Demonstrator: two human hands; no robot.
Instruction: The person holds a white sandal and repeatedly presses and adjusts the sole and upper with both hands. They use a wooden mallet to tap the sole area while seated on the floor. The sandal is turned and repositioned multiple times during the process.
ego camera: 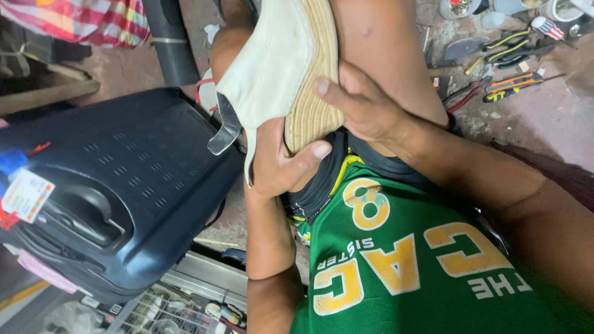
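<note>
A shoe with a cream leather upper [266, 68] and a tan ribbed sole [312, 105] lies sole-up against my bare knee [377, 37]. My left hand [278, 164] grips its lower end from below, thumb pressed on the sole. My right hand [365, 105] comes in from the right and clamps over the sole's edge, fingers spread along it. A grey strap or tongue [224, 133] hangs off the shoe's left side. My green jersey [402, 266] fills the lower right.
A dark navy hard suitcase [124, 167] with a paper tag [25, 195] lies at left, close to the shoe. Pliers with orange and yellow handles [513, 80] and small containers [458, 7] lie on the floor at top right. A metal rack [185, 303] is below.
</note>
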